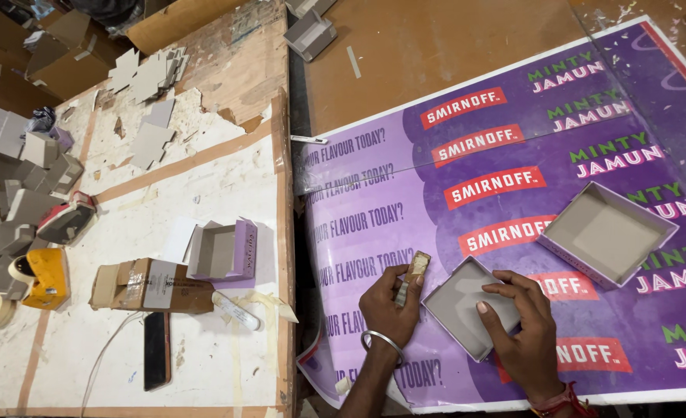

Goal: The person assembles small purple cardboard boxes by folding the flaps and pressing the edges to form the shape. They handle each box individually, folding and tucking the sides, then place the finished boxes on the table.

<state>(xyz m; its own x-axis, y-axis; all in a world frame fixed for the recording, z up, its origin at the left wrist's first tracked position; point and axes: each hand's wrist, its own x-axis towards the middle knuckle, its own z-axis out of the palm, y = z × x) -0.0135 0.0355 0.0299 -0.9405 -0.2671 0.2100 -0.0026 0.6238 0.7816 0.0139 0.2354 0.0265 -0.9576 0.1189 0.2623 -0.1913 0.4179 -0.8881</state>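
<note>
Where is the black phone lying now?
In the head view, the flat black phone lies at lower left on the white worktable, just below the taped brown cardboard box.

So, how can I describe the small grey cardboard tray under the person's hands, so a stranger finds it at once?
Look at the large purple printed sheet on the right. At its lower edge, the shallow grey cardboard tray lies between the left hand and right hand. The bigger purple-sided open box lies untouched, further up-right.
</note>
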